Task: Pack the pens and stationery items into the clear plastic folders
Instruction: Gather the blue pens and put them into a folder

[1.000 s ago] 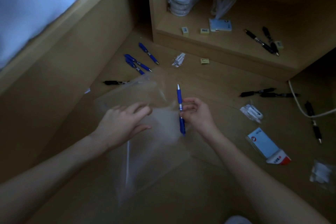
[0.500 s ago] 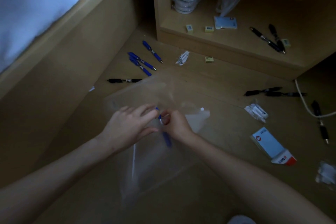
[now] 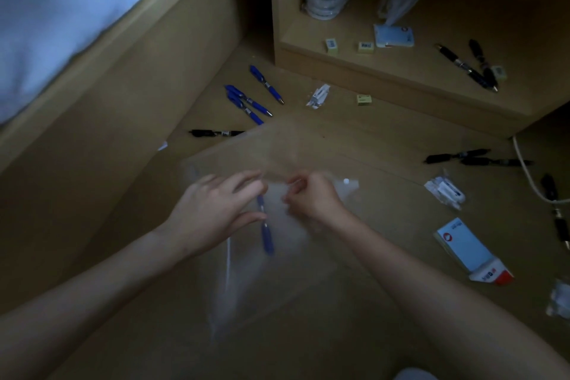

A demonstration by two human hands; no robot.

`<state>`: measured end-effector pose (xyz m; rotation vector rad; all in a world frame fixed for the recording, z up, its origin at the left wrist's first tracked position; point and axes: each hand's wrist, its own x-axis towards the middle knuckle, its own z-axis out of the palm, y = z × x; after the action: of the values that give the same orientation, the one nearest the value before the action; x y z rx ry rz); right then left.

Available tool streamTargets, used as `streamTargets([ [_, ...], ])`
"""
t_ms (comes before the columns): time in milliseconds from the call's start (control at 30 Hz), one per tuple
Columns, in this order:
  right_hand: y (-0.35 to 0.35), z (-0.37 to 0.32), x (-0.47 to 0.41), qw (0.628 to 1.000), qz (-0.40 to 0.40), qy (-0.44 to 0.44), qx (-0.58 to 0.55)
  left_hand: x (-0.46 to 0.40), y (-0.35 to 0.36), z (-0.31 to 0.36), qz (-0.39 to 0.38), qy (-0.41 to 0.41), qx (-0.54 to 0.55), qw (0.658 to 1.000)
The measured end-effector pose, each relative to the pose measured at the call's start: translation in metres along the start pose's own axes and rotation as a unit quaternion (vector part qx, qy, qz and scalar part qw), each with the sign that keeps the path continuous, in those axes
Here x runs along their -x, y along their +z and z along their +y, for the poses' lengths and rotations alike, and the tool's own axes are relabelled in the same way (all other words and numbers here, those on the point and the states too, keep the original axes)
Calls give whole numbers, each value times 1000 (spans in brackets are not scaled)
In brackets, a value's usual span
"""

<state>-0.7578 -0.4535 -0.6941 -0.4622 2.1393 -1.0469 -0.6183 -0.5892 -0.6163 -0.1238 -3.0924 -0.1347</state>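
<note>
Clear plastic folder point(image 3: 277, 271): flat on the wooden floor point(image 3: 385, 139), middle of the view; edges faint and blurred in the dim light, its far flap barely visible.

Blue pen with a silver clip point(image 3: 266, 227): lies within the folder's outline, seen through the plastic, upper end hidden beneath fingers.

Left hand point(image 3: 216, 213): palm down on the folder, fingers spread and relaxed, fingertips over the pen's top; whether it grips anything cannot be told.

Right hand point(image 3: 311, 197): fingers curled at the folder's opening, apparently pinching the plastic; motion blur hides the grip.

Three loose blue pens point(image 3: 246, 99): floor, toward the far left wall.

Black pens point(image 3: 478, 159): floor, toward the right edge, partly lost in shadow.

White box with a red end point(image 3: 472, 251): floor, right, well apart from the folder.
</note>
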Motion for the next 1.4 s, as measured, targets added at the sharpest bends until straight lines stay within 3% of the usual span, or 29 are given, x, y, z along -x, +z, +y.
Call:
streamTargets([
  [133, -29, -20, -14, 995, 60, -70, -22, 5, -2, -13, 19, -34, -13, 999],
  [233, -42, -39, -26, 991, 84, -106, 21, 8, 0, -22, 31, -74, -22, 997],
  [400, -70, -99, -47, 972, 47, -131, 190, 15, -6, -19, 9, -182, 39, 982],
  [500, -87, -138, -61, 947, 43, -139, 285, 15, -18, -13, -77, -246, 73, 963],
  [633, -92, -156, -73, 934, 55, -138, 325, 8, -21, -17, -95, -252, 85, 959],
  [833, -78, -122, -110, 933, 9, -146, 329, -3, -25, -19, -134, -270, 56, 952],
  [867, -75, -115, -118, 935, -4, -145, 324, -2, -27, -18, -127, -279, 44, 951],
  [967, -65, -100, -143, 936, -28, -143, 320, -1, -23, -18, 0, -267, 8, 964],
  [1167, -51, -97, -183, 924, -114, -211, 297, -6, -9, -24, 72, -237, -56, 967],
  [1267, -49, -106, -194, 885, -169, -275, 335, -9, -18, -32, 56, -252, -52, 965],
  [1400, -35, -116, -214, 793, -215, -366, 437, -12, -24, -42, 22, -248, -60, 967],
])
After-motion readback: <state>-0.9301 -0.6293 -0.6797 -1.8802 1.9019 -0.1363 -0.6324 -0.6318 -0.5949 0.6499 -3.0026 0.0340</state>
